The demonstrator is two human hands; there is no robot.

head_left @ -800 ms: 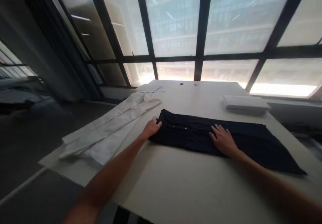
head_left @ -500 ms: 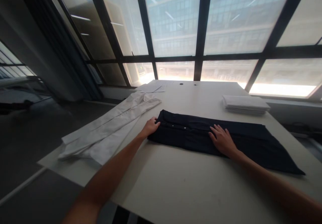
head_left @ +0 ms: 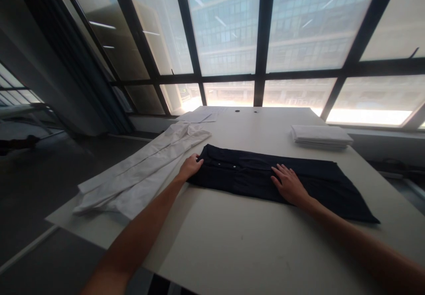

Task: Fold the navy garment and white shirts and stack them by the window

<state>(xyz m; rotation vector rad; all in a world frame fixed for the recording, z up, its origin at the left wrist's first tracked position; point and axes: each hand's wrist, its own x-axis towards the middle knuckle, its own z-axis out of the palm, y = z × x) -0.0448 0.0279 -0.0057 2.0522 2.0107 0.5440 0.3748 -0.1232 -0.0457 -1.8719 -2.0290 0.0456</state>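
Note:
A dark navy garment [head_left: 245, 175] with small white buttons lies folded into a long strip across the table. At its left end my left hand [head_left: 191, 166] pinches the edge between thumb and fingers. My right hand [head_left: 289, 183] rests on the garment right of its middle, fingers stretched out and palm down. The cloth spreads wider toward its right end, part of which my right forearm crosses.
White garments [head_left: 142, 169] lie lengthwise along the left side of the white table [head_left: 212, 228]. A folded white stack [head_left: 321, 136] sits at the back right. Sheets of paper [head_left: 197, 116] lie at the far left, near the large windows.
The navy garment has slid left across the table, its right end most visibly. Both hands have shifted slightly left with it, and the view has turned a little.

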